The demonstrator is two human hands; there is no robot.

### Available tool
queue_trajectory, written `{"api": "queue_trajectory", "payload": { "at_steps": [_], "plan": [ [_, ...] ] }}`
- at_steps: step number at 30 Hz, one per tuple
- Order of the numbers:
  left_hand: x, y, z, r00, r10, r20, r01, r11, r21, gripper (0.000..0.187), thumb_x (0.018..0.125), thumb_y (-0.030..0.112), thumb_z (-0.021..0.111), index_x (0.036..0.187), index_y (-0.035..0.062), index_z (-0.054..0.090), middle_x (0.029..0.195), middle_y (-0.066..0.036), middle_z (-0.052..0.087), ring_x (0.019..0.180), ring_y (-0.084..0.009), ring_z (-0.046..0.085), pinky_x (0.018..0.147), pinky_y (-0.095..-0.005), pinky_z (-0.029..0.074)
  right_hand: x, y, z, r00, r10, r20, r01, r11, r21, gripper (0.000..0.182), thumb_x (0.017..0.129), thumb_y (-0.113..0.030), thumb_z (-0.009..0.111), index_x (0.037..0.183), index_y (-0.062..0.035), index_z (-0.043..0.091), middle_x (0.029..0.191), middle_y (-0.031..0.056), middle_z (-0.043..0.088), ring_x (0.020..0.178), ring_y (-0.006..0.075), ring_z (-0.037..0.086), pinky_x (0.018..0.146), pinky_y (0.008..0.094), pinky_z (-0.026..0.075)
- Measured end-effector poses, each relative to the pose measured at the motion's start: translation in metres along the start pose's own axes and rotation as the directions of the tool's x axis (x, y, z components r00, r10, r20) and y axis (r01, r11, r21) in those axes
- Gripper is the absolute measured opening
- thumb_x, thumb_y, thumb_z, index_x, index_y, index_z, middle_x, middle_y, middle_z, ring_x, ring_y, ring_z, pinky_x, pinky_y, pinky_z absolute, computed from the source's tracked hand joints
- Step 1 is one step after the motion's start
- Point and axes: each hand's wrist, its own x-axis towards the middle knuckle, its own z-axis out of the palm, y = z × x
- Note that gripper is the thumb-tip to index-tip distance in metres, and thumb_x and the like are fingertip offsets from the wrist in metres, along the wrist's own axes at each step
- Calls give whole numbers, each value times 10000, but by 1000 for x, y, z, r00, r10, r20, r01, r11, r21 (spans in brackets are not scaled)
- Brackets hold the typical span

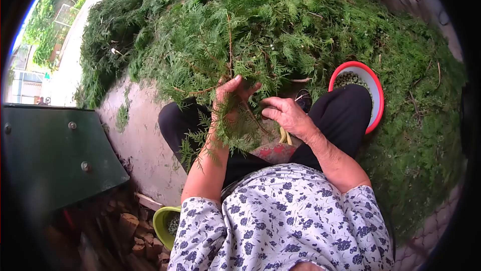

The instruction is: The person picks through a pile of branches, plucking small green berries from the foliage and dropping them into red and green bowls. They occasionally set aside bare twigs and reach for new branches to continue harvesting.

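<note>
My left hand (pixel 231 92) is closed around the stem of a leafy conifer branch (pixel 229 40), held upright in front of my knees. Its flat green sprays spread above the hand, and some hang over my left forearm. Just right of the stem is my right hand (pixel 289 115), its fingers pointing left, slightly bent and apart, with nothing visible in them. A red-rimmed bowl (pixel 382 98) beside my right knee holds many small, round, pale green cones or berries.
A large heap of cut conifer branches (pixel 310 25) stretches ahead and to my right. On the left stands a dark green metal panel (pixel 60 151) above split firewood (pixel 129 223). Beside my left elbow is a yellow-green bucket (pixel 161 226) with similar small pale pieces.
</note>
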Motion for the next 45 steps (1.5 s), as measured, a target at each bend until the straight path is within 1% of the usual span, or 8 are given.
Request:
{"api": "queue_trajectory", "payload": {
  "at_steps": [9,11,16,20,27,33,39,45],
  "plan": [
    [0,14,-12,991,128,23,-126,988,-87,202,842,129,526,949,-36,570,957,-121,608,916,-239,588,917,-466,440,27,-24,33,996,-34,87,37,999,-33,285,815,-230,518,911,36,552,705,178,577,650,269,569,627,356,431],
    [8,22,-15,992,118,38,-115,990,-79,210,852,167,529,890,-31,589,915,-116,611,905,-232,589,903,-453,453,28,-42,32,965,214,154,-231,967,106,277,812,-224,513,899,36,553,722,180,577,661,288,567,629,350,434],
    [13,62,-7,980,189,-60,-192,980,-58,296,832,196,558,1040,-14,542,961,-101,588,859,-222,591,853,-384,482,48,-34,39,962,-266,-59,253,952,-172,301,827,-199,522,981,55,570,817,152,615,692,215,586,661,290,457],
    [15,107,-36,963,196,-187,-127,936,329,284,846,236,532,1084,82,554,957,-84,599,880,-206,582,781,-358,476,57,-51,27,967,-251,-30,236,939,-249,250,824,-163,533,965,38,583,727,110,602,623,175,568,599,278,442],
    [37,151,-38,899,415,-140,-438,854,-279,322,891,248,453,1102,16,526,1074,-137,589,971,-297,566,856,-435,446,86,-51,0,978,-191,-82,156,937,-313,166,777,-116,573,880,9,606,669,122,591,586,172,576,570,283,448],
    [71,167,-74,672,498,-548,-560,826,64,420,804,315,620,1136,76,521,1063,-42,559,921,-175,550,789,-333,382,108,-68,-35,909,-383,-166,220,777,-590,151,742,-117,594,866,-31,604,662,135,590,573,246,585,541,311,451],
    [86,186,-74,612,485,-625,-645,763,-39,267,842,197,583,1072,79,517,907,-33,614,761,-146,590,674,-286,431,98,-96,-63,895,210,393,305,354,-884,189,698,-230,562,697,-47,610,650,178,590,672,341,595,610,423,486],
    [75,201,-75,531,529,-662,-720,694,-24,235,845,152,571,1053,69,498,875,-47,608,710,-147,587,632,-271,466,170,-106,-32,694,599,399,285,281,-916,242,693,-287,568,824,-110,671,815,123,636,820,276,610,708,407,489]
  ]
}}
